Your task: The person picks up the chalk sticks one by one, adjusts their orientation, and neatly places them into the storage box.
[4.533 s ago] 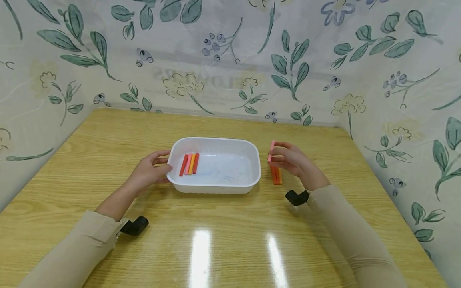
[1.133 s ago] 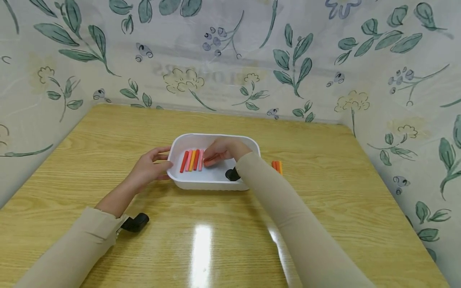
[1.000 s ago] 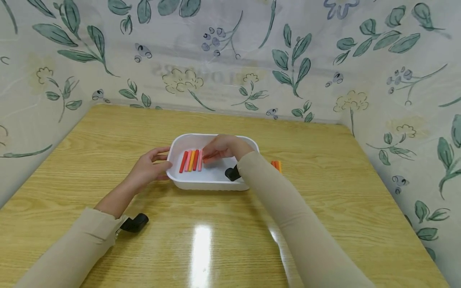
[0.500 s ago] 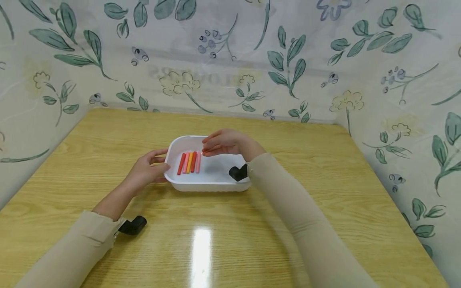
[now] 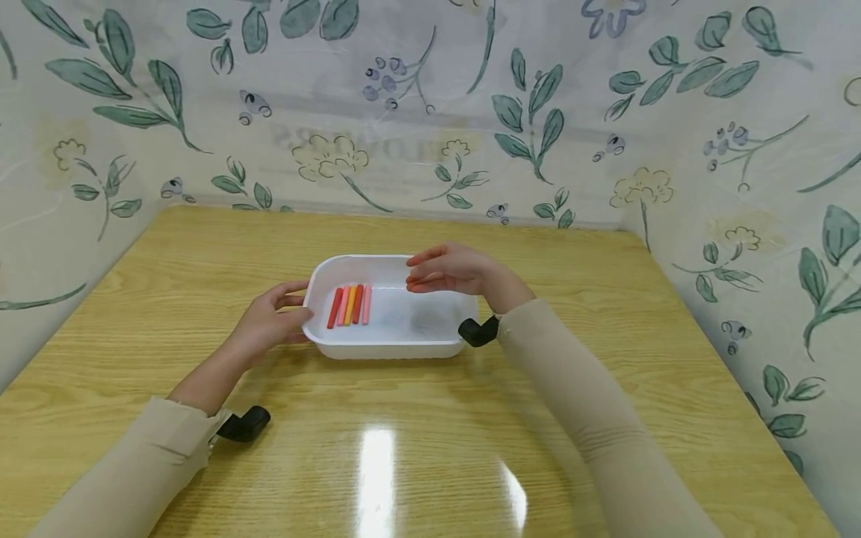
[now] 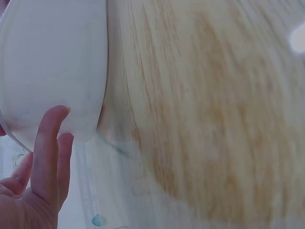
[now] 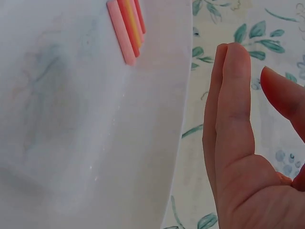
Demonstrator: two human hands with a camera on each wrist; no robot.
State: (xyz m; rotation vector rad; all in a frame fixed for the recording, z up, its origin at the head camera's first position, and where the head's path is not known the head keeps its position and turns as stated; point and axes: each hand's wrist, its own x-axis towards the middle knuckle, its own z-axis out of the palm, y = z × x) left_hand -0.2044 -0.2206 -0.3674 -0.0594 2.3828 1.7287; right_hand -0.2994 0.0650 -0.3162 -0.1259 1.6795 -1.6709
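Note:
My left hand [image 5: 272,317] holds the left end of a white plastic tray [image 5: 390,350], thumb over the rim and fingers against the outer wall. In the left wrist view its fingers [image 6: 45,157] reach up to the tray's side [image 6: 52,62]. Several slim sticks in red, pink and yellow-orange lie side by side in the tray's left part; a pink stick [image 5: 366,305] ends the row on the right. Above the tray's right half hovers my right hand [image 5: 454,270], holding nothing. The right wrist view shows its fingers [image 7: 233,109] extended, thumb apart.
The tray stands on a wood-grain table [image 5: 303,463] with glare spots near the front. A floral-patterned sheet [image 5: 417,172] rises behind the table and along its sides. A black wrist mount [image 5: 479,332] sticks out from the right sleeve, over the tray's near right corner.
The pink stick that my right hand held beside the tray now lies in the row. That hand has let go, lifted and moved right; its arm hides the sticks on the table.

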